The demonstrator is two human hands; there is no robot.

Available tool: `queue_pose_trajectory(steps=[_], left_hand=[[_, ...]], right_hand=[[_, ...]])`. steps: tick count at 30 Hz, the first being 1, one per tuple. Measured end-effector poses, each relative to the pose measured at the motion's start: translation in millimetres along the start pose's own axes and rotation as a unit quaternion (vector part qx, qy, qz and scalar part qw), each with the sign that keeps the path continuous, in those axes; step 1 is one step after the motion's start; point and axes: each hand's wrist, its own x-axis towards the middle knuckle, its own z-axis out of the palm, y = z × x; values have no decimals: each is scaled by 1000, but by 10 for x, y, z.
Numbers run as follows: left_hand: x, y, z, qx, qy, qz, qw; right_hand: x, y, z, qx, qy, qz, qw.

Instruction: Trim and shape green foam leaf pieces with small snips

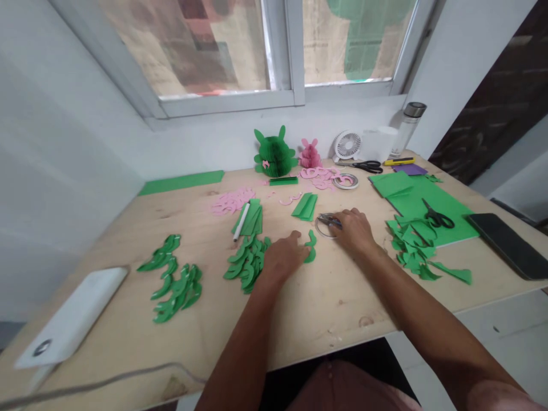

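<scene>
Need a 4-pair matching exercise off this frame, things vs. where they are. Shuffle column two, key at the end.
Things
1. left hand
2. white pen
3. dark phone
4. white fan

Places
A. right of the large green sheet
B. by the wall, right of the pink paper figure
C. between a pile of curved green pieces and the right hand
D. lying on green strips

Pairs: 1-C, 2-D, 3-A, 4-B

tool (327, 218) partly hidden by right fingers (345, 214), cable (128, 374) cut off
</scene>
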Motion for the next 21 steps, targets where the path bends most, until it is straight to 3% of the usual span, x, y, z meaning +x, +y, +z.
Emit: queue_pose_trajectory(steps=[4,7,10,12,16,21], left_hand=[[19,1,26,28,103,-27,994],[60,24,108,-21,163,57,985],[92,101,197,-39,165,179,969],[99,172,245,-27,155,222,962],[104,302,310,9,130,270,954],[171,422,376,62,163,287,942]], right_hand=[[38,41,47,56,32,18,998],[86,93,98,143,94,44,984],[129,139,136,252,144,71,954],[152,162,146,323,156,87,929],[181,180,134,447,161,113,873],[190,146,100,527,165,147,821]])
